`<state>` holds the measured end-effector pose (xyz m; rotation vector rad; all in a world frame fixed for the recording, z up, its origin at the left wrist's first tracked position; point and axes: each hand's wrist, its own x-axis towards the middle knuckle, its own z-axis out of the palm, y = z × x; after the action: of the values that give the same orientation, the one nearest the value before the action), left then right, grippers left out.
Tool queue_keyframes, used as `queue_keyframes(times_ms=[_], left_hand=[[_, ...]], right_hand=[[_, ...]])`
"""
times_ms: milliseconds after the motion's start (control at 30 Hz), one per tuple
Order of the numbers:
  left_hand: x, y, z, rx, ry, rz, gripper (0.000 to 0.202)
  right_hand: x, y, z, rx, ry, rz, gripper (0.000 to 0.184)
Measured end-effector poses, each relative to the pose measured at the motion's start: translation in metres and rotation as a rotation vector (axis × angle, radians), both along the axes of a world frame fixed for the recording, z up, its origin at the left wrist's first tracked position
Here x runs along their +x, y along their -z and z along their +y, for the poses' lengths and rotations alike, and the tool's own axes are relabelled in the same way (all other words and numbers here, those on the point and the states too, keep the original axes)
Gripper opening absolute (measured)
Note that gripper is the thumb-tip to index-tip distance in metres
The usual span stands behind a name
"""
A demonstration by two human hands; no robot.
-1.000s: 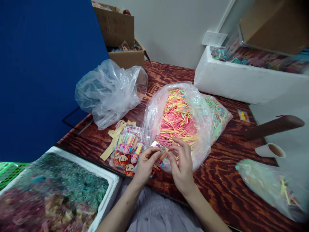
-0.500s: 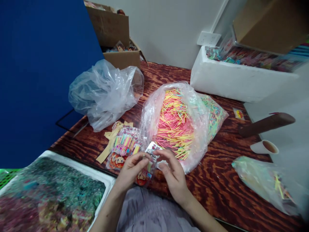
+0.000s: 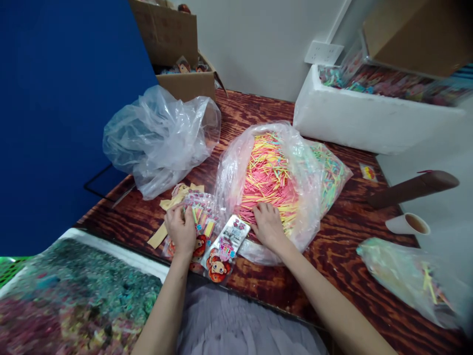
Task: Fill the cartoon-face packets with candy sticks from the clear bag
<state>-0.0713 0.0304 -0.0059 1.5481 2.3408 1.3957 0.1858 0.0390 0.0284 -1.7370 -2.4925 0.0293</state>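
Note:
My left hand [image 3: 180, 229] rests on a pile of clear printed packets [image 3: 203, 202], its fingers curled on a packet with pale sticks and a red-haired cartoon head. Inside a clear plastic bag [image 3: 308, 197], my right hand [image 3: 269, 224] has its fingers bent into a heap of thin pink and yellow sticks [image 3: 268, 172]; the fingertips are partly hidden. Between my hands lies a single packet [image 3: 225, 249] with a silvery upper part and a cartoon head at its lower end. Its top end touches the bag's near edge.
A crumpled clear bag [image 3: 162, 143] lies left, beside flat yellowish strips [image 3: 158, 236]. Behind stand a cardboard box [image 3: 188, 86] and a white foam box [image 3: 369, 118]. At right are a brown tube [image 3: 414, 190], a paper cup [image 3: 399, 224] with brown liquid and another bag [image 3: 402, 276].
My hands have moved apart. The left carried a packet left to the pile, and the right reached forward into the sticks. The silvery packet between them now lies uncovered.

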Motion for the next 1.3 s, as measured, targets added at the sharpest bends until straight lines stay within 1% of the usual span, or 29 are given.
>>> queue_keyframes(times_ms=[100, 200, 333, 467, 533, 600, 767, 867, 933, 1000, 1033, 1100, 1200, 1233, 1300], left_hand=[[0.002, 0.006, 0.001, -0.013, -0.023, 0.073, 0.022], [0.003, 0.007, 0.0, -0.023, -0.017, 0.094, 0.021], [0.005, 0.004, -0.001, -0.041, -0.009, 0.111, 0.021], [0.007, -0.003, 0.0, -0.039, 0.024, 0.127, 0.021], [0.006, -0.005, 0.001, -0.047, 0.036, 0.139, 0.023], [0.005, -0.005, 0.002, -0.069, 0.036, 0.15, 0.027], [0.002, -0.007, 0.001, -0.105, 0.02, 0.148, 0.045], [0.006, -0.018, -0.004, -0.077, 0.033, 0.144, 0.052], [0.015, -0.029, -0.009, -0.032, 0.057, 0.12, 0.052], [0.029, -0.041, -0.014, 0.027, 0.117, 0.055, 0.047], [0.038, -0.046, -0.017, 0.048, 0.17, -0.002, 0.044], [0.06, -0.052, -0.019, 0.046, 0.315, -0.195, 0.037], [0.094, -0.051, -0.016, -0.055, 0.545, -0.601, 0.04], [0.106, -0.049, -0.014, -0.069, 0.598, -0.705, 0.042], [0.125, -0.044, -0.008, -0.073, 0.655, -0.836, 0.041]], right_hand=[[-0.004, -0.003, 0.004, 0.007, -0.058, -0.08, 0.019], [-0.009, 0.0, 0.009, 0.029, -0.145, -0.134, 0.015], [-0.015, 0.01, 0.018, 0.057, -0.234, -0.175, 0.015], [-0.013, 0.017, 0.026, 0.055, -0.251, -0.19, 0.018], [-0.009, 0.015, 0.028, 0.056, -0.233, -0.163, 0.016], [-0.004, 0.009, 0.03, 0.069, -0.188, -0.12, 0.014], [0.007, -0.017, 0.031, 0.119, -0.082, -0.075, 0.016], [0.016, -0.028, 0.033, 0.131, -0.023, -0.045, 0.02], [0.024, -0.03, 0.034, 0.097, 0.046, 0.049, 0.021], [0.03, -0.03, 0.035, 0.01, 0.121, 0.237, 0.02], [0.033, -0.029, 0.035, -0.055, 0.148, 0.367, 0.02], [0.035, -0.026, 0.032, -0.237, 0.178, 0.674, 0.024], [0.03, -0.022, 0.019, -0.609, 0.202, 1.096, 0.03], [0.027, -0.021, 0.013, -0.74, 0.202, 1.188, 0.031], [0.021, -0.019, 0.001, -0.964, 0.177, 1.308, 0.033]])
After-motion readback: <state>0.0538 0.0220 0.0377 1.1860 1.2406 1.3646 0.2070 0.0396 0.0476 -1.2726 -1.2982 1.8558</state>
